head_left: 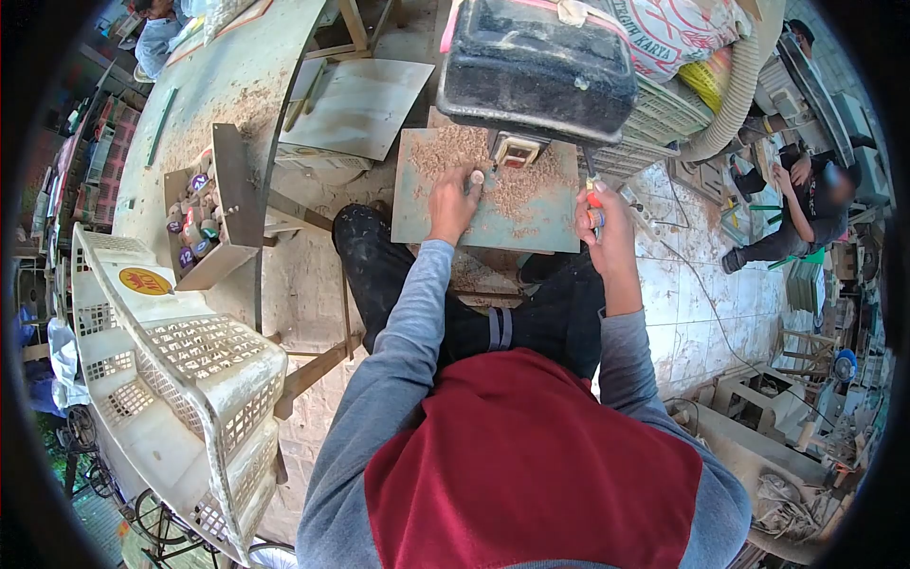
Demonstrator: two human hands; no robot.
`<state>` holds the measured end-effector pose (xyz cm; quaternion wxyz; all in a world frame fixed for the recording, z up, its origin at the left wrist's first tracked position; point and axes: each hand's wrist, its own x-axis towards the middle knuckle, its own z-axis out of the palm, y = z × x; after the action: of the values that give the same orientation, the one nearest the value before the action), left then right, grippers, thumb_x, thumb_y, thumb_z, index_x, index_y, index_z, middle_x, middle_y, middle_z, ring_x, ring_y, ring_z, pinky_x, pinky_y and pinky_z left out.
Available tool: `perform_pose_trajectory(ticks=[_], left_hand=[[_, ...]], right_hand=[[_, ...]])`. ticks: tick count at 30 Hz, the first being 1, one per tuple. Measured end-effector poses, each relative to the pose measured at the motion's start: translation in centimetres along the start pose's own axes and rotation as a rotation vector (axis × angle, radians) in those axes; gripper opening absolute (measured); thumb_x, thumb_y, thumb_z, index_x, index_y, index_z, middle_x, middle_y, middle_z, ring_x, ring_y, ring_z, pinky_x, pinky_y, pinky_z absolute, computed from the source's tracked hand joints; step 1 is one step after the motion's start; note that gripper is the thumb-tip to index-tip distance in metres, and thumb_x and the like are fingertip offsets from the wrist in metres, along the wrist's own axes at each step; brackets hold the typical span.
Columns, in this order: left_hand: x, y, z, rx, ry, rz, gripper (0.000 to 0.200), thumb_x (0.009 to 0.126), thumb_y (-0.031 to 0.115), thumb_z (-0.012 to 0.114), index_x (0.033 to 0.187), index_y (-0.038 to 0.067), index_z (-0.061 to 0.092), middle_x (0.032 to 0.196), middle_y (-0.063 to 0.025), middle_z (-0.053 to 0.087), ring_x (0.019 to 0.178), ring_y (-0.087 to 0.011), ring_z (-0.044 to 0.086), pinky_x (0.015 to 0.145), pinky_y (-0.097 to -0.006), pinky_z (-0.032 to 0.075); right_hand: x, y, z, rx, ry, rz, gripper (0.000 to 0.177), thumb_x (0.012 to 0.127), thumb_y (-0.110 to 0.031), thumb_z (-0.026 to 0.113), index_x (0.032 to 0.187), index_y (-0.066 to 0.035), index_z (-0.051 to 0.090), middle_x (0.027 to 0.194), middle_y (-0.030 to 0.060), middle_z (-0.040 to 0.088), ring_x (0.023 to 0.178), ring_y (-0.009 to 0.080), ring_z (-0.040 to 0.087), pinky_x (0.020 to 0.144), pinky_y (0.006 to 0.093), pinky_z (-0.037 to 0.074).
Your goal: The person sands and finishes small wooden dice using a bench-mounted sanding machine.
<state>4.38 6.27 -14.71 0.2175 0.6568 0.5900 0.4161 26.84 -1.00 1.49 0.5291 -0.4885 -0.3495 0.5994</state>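
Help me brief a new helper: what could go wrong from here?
The tool in the right hand might slip and catch the bare left hand. The small round piece that the left hand holds could slip free. Loose shavings on the board might scatter.

Left grip [453, 202] around small round piece [477, 177]; right grip [609, 224] around orange-handled tool [594, 200]; shavings [515, 195] strewn across board [409, 214].

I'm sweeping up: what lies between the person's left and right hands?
In the head view, tan wood shavings lie over the flat pale-green board between the small round pale piece in the left hand and the right hand.
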Motion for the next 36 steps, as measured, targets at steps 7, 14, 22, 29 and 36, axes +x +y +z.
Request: perform_pose_trajectory(ticks=[7,14,22,29,36], left_hand=[[1.1,1.0,1.3,0.126,0.005,0.023,0.021,0.083,0.018,0.066,0.102,0.010,0.071,0.102,-0.0097,0.066,0.095,-0.0330,0.060,0.083,-0.0423,0.049],[1.0,1.1,2.2,0.140,0.031,0.044,0.032,0.084,0.016,0.065,0.115,0.010,0.066,0.102,-0.0110,0.068,0.094,-0.0325,0.060,0.082,-0.0434,0.049],[1.1,1.0,2.7,0.268,0.076,0.159,0.044,0.077,0.013,0.070,0.120,0.010,0.064,0.087,-0.0113,0.070,0.083,-0.0325,0.059,0.076,-0.0431,0.048],[0.8,1.4,0.8,0.193,0.058,0.171,0.021,0.078,0.020,0.073,0.090,0.005,0.066,0.086,-0.0133,0.066,0.085,-0.0343,0.058,0.077,-0.0450,0.049],[0.6,0.2,1.1,0.303,0.028,0.126,0.028,0.075,0.024,0.074,0.099,0.009,0.069,0.096,-0.0112,0.062,0.094,-0.0313,0.057,0.083,-0.0426,0.047]], right_hand=[[-0.1,-0.1,0.1,-0.008,0.006,-0.001,0.034,0.095,-0.035,0.051,0.087,-0.002,0.055,0.061,0.0038,0.047,0.047,0.0083,0.037,0.043,0.0216,0.027],[-0.1,0.0,0.2,0.000,0.017,0.007,0.034,0.094,-0.035,0.051,0.087,-0.002,0.056,0.060,0.0036,0.047,0.046,0.0083,0.036,0.043,0.0217,0.027],[-0.1,0.0,0.2,0.004,0.020,0.016,0.035,0.095,-0.037,0.051,0.087,-0.002,0.056,0.060,0.0031,0.047,0.046,0.0081,0.036,0.043,0.0221,0.027],[-0.3,0.0,0.4,0.000,0.010,0.004,0.036,0.096,-0.036,0.050,0.087,-0.002,0.055,0.059,0.0029,0.047,0.045,0.0077,0.036,0.043,0.0222,0.027],[-0.3,0.1,0.5,-0.005,0.017,-0.002,0.037,0.097,-0.036,0.048,0.086,-0.002,0.055,0.058,0.0023,0.046,0.044,0.0072,0.035,0.042,0.0215,0.026]])
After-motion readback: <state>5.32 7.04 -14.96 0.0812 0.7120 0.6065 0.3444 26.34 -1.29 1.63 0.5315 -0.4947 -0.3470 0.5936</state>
